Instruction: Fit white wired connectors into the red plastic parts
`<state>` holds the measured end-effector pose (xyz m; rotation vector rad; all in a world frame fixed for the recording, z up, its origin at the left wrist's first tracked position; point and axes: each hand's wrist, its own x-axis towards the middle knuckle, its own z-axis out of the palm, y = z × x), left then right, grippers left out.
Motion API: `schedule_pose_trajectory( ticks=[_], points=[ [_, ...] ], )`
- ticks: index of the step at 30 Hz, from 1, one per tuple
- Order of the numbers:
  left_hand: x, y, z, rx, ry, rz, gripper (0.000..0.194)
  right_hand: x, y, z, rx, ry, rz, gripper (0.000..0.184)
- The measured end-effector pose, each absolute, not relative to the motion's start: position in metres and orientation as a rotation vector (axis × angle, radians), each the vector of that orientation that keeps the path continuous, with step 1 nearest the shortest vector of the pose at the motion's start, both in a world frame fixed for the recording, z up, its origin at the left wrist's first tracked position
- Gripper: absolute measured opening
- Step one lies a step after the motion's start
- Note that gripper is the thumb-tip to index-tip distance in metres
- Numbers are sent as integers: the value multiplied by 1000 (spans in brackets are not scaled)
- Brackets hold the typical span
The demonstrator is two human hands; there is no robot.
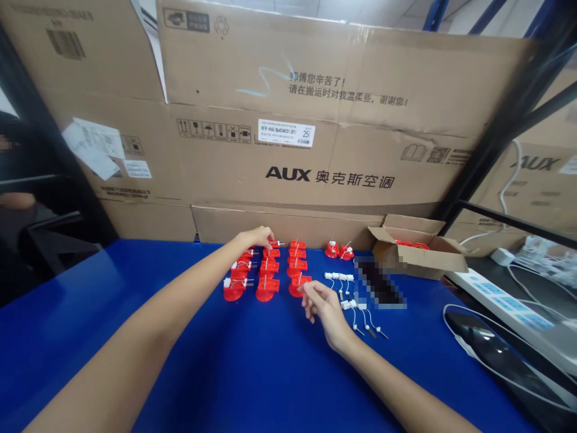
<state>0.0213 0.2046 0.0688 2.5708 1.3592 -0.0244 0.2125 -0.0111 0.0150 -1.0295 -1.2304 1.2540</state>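
My left hand (260, 236) reaches to the back of the middle column of red plastic stands. Its fingers are closed at a small white wired part (276, 243) on the rearmost stand; their tips are partly hidden. At the front of the right column, my right hand (327, 310) has thumb and forefinger pinched beside a red stand (296, 285); whatever lies between them is too small to tell. White parts with wires and metal tips also sit on the left column, including the front left stand (234, 291). More loose white wired parts (354, 305) lie right of my right hand.
Two red stands (332, 249) bearing white parts are at the back right. Beside them is an open cardboard box (419, 264) with red items. A blurred dark object (381, 282), a white power strip (509, 307) and a black glossy device (491, 349) lie rightward. Cardboard walls (288, 207) close the back.
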Motion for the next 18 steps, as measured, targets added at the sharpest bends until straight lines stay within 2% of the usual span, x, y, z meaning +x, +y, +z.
schedule_pose_trajectory(
  ticks=[8, 18],
  points=[
    [28, 208, 81, 2625, 1290, 102, 25, 212, -9, 14, -1045, -1261, 1250, 34],
    [90, 202, 79, 2752, 1247, 180, 24, 213, -10, 15, -1068, -1277, 1241, 33]
  ],
)
